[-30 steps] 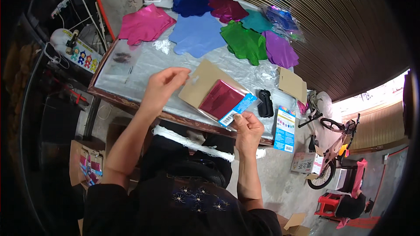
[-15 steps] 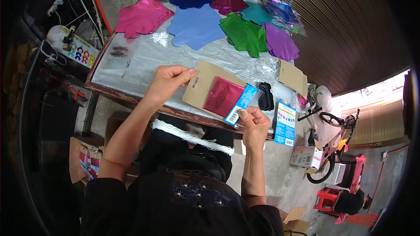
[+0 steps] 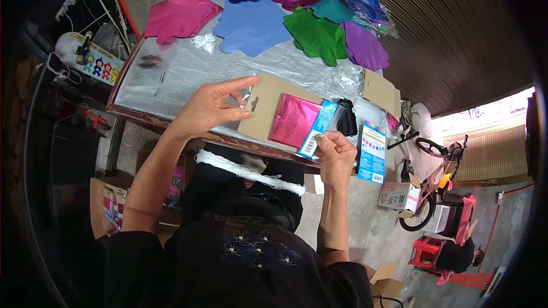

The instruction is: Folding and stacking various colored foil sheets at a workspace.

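A flat hanging package (image 3: 267, 105) is held over the front edge of the table. It has a brown card with a hang hole, a folded shiny pink foil piece and a blue label strip. My right hand (image 3: 337, 157) pinches its lower right corner by the label, thumb on top. At the other end, my left hand (image 3: 211, 108) has thumb and forefinger spread apart, their tips at the card's left edge beside a clear plastic flap (image 3: 248, 94). A blue printed card (image 3: 372, 154) lies right of my right hand. Behind the package's right end sits a black object (image 3: 346, 118).
Foil sheets in pink (image 3: 181, 16), light blue (image 3: 252, 25), green (image 3: 317, 35) and purple (image 3: 365, 44) lie across the table's back. White string (image 3: 204, 43) lies among them; a white skein (image 3: 248, 173) crosses my lap. An open carton (image 3: 381, 92) stands right. Another person (image 3: 456, 254) is at far right.
My left thumb and forefinger have spread from a pinch on the card's left edge. The package has shifted slightly, its right end still in my right hand. The view has moved a little.
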Available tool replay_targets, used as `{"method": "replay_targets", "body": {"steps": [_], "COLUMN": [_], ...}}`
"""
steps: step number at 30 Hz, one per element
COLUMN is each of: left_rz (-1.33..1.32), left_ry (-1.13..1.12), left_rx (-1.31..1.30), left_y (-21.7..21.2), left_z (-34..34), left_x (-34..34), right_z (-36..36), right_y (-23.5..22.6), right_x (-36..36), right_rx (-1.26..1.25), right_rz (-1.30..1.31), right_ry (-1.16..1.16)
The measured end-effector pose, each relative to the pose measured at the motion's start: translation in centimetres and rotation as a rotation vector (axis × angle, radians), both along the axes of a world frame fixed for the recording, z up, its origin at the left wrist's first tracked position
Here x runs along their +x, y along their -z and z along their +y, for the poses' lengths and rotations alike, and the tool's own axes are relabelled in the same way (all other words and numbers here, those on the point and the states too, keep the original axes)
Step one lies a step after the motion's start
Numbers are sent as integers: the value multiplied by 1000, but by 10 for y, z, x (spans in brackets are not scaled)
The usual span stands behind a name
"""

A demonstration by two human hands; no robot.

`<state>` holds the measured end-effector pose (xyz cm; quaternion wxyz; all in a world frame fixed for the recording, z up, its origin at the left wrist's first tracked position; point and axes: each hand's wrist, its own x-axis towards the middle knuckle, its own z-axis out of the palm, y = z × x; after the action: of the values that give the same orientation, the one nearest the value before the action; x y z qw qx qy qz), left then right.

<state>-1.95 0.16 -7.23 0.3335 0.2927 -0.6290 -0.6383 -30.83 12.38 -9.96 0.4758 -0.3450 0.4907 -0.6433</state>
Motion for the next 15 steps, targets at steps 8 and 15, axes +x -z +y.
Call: {"method": "replay_targets", "body": {"steps": [8,15], "left_rz": [71,168], "left_ry": [6,-17], "left_rx": [50,48], "left_y": [1,12], "left_z": [14,21], "left_x": [-2,-5], "right_z": [-3,-4], "right_y": [1,14], "right_x": [1,-5], "right_rx": [2,34], "right_rz": [-106,-181], "right_ry": [-8,-68]}}
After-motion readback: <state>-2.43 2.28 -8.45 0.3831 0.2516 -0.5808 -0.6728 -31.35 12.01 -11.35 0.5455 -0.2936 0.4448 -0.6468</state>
